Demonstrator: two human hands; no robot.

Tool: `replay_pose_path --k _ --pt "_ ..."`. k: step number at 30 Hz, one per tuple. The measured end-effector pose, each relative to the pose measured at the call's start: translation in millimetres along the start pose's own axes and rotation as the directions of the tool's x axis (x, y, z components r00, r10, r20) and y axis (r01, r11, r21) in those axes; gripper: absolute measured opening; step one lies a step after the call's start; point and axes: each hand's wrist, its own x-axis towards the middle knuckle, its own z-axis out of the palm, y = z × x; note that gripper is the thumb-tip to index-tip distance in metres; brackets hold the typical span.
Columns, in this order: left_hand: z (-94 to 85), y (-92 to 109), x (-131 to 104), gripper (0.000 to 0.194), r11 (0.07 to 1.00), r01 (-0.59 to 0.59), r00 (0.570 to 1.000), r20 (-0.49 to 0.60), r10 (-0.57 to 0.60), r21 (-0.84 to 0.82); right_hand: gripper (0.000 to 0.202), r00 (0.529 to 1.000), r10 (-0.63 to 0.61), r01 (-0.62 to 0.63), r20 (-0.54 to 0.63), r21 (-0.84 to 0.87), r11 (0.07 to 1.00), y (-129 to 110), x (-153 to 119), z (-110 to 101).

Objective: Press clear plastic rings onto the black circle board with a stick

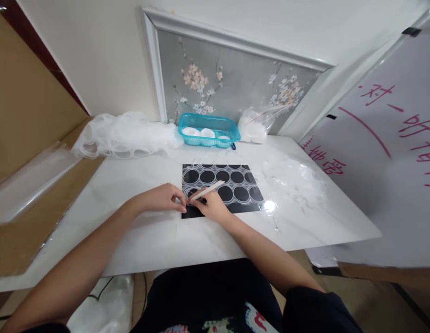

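Okay, my right grip [214,206] holds a white stick [210,188] over the black sheet [241,194]; left grip [165,197] by its left edge, can't tell if pinching.

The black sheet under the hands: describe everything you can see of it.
The black sheet is rectangular and lies flat on the white table. Rows of black circles show inside pale, ring-like outlines, with a plain dark strip nearest the person. Its material is unclear. The left hand is at its left edge; the right hand, gripping a pale stick, covers part of it.
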Motion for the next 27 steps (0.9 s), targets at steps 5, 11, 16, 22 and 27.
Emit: replay_pose_path --k 5,11,16,22,27 --pt "-3.5 3 -3 0.033 0.998 0.039 0.998 0.039 -0.041 0.049 0.017 1.000 0.003 -0.003 -0.007 -0.001 1.000 0 0 0" --pt "-2.6 6 -7 0.041 0.993 0.046 0.997 0.054 -0.052 0.108 0.016 0.999 0.036 -0.035 -0.021 0.034 0.999 0 1 0" --pt "-1.6 13 -11 0.048 0.987 0.054 0.995 0.071 -0.066 0.153 0.018 1.000 0.025 -0.025 -0.015 0.037 0.999 1 1 0" --pt "-2.5 13 -13 0.052 0.996 0.062 0.992 0.105 -0.068 0.060 0.018 1.000 0.001 -0.001 0.001 -0.081 0.997 0 -1 1" --pt "-4.2 13 -13 0.049 0.996 0.063 0.994 0.085 -0.068 0.070 0.019 1.000 -0.010 0.010 0.003 -0.143 0.990 -4 -2 2"
